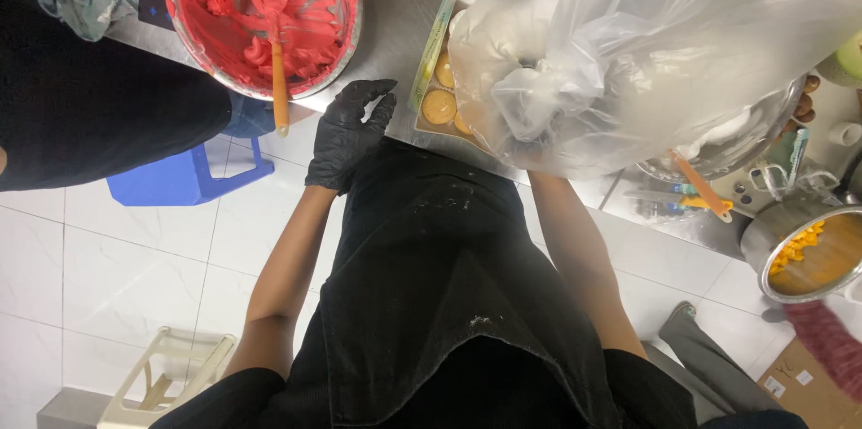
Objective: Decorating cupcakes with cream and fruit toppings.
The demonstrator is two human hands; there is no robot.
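My left hand, in a black glove, hovers at the edge of the steel counter with fingers apart and nothing in it. My right forearm runs up under a big clear plastic piping bag filled with white cream; the right hand itself is hidden behind the bag. Under the bag lies a tray of round golden tart shells. To the left stands a metal bowl of red cream with an orange-handled spatula resting in it.
A second metal bowl with an orange spatula sits behind the bag. A bowl of orange pieces is at the right. Another person's dark sleeve is at the left, a blue stool and white stool on the tiled floor.
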